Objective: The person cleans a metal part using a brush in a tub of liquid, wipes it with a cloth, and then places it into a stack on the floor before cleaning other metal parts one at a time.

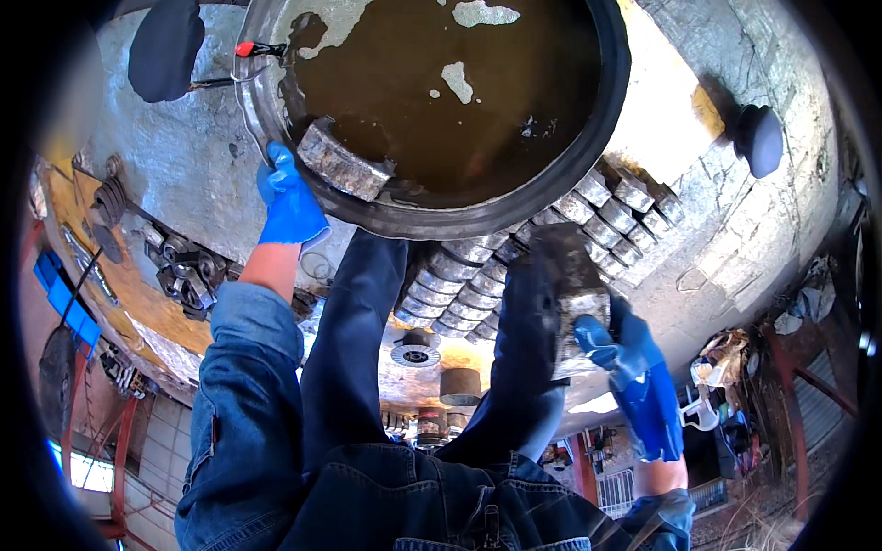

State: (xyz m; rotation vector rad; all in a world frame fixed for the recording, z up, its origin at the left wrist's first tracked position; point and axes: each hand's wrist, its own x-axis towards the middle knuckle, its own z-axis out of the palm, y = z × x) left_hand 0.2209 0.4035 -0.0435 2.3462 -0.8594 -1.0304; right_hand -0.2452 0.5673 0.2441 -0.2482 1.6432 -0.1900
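A round dark tub (441, 221) of murky brown liquid, with patches of pale foam, sits in front of me. My left hand (290, 200), in a blue glove, is closed over the tub's near-left rim. Just inside that rim rests a thick curved metal block (342, 163), partly above the liquid. Beside my right knee, my right hand (634, 367), also gloved in blue, grips a similar worn metal block (581, 280). Motion smears that hand slightly, but its fingers wrap the block's near end. A red-tipped black tool (261, 50) lies across the tub's left rim.
Rows of stacked curved metal pieces (450, 275) fill the ground between and beyond my legs. Loose metal parts (188, 271) lie to the left. A spool-like ring (415, 349) and a short cylinder (460, 387) stand below me. Dark round pads (759, 140) flank the tub.
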